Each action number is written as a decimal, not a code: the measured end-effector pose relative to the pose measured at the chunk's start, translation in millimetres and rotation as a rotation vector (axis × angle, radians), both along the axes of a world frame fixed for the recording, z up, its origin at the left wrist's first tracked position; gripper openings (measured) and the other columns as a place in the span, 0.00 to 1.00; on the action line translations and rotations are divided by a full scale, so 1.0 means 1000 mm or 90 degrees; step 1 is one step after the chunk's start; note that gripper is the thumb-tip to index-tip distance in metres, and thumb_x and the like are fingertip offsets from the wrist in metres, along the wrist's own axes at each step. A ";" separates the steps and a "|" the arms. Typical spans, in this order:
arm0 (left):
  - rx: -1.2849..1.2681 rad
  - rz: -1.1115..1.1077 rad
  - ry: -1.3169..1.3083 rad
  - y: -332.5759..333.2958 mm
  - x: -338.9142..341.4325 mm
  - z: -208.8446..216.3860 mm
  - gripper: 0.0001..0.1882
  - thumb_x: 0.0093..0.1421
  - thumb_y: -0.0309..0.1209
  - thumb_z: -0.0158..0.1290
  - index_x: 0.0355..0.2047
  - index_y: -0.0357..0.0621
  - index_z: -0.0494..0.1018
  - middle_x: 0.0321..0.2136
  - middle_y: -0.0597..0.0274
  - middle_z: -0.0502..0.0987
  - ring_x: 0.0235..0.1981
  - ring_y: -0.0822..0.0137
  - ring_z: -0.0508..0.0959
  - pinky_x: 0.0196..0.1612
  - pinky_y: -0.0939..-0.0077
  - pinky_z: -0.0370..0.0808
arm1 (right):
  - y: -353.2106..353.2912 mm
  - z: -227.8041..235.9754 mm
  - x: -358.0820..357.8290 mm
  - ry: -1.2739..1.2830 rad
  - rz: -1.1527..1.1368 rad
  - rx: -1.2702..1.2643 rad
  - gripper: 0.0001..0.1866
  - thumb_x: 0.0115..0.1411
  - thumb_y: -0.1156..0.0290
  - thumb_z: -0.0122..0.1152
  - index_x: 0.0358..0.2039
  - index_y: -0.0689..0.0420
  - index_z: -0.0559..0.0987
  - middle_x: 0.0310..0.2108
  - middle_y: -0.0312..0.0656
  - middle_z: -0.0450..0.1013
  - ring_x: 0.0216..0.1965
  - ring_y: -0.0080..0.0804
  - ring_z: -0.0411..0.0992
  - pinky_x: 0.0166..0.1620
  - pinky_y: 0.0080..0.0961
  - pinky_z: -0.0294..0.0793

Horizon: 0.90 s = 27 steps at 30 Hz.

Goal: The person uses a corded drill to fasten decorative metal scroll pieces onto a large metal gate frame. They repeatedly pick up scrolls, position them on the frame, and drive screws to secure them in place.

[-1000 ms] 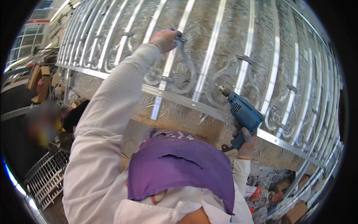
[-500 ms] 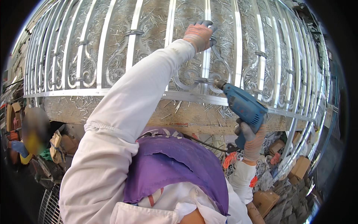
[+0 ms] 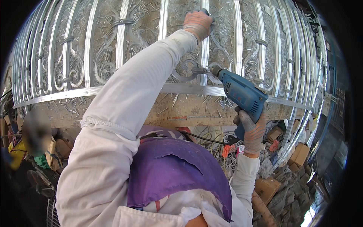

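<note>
Right hand (image 3: 251,132), past 3 o'clock: fingers clamped round grip of blue corded power drill (image 3: 244,92). Drill sat between 2 and 3, chuck beside scrollwork collar (image 3: 200,70) on silvery metal railing (image 3: 189,89). Left hand (image 3: 198,23), 12 o'clock: fingers bent over railing; couldn't tell if clamped.

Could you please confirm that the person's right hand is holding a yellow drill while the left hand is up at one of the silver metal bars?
Not quite: the drill is blue, not yellow, as the head view shows. The right hand is indeed holding it, and the left hand is up at one of the silver metal bars.
</note>
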<state>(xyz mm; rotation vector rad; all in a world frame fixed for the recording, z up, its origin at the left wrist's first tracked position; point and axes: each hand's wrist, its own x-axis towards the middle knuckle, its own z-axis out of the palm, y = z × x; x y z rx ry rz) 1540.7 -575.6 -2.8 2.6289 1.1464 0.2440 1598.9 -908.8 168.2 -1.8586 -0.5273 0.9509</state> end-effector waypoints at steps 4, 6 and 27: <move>0.009 -0.010 0.030 -0.001 -0.003 0.002 0.14 0.63 0.43 0.59 0.47 0.58 0.84 0.41 0.51 0.83 0.47 0.48 0.82 0.51 0.51 0.78 | 0.002 0.009 -0.005 0.007 0.008 -0.033 0.29 0.59 0.65 0.72 0.59 0.58 0.73 0.37 0.44 0.80 0.27 0.26 0.76 0.32 0.25 0.78; 0.006 -0.007 0.012 -0.002 -0.005 0.000 0.13 0.62 0.40 0.59 0.45 0.54 0.84 0.40 0.51 0.84 0.46 0.49 0.82 0.51 0.52 0.77 | 0.000 0.011 -0.003 0.013 0.017 -0.047 0.31 0.60 0.69 0.70 0.62 0.59 0.69 0.38 0.45 0.80 0.28 0.26 0.77 0.32 0.25 0.79; -0.047 -0.432 -0.134 -0.033 -0.014 -0.018 0.18 0.66 0.43 0.56 0.53 0.52 0.79 0.57 0.63 0.77 0.59 0.56 0.76 0.63 0.57 0.71 | 0.024 0.042 -0.016 -0.067 0.019 -0.178 0.30 0.59 0.74 0.69 0.61 0.60 0.69 0.38 0.43 0.80 0.30 0.25 0.79 0.34 0.23 0.81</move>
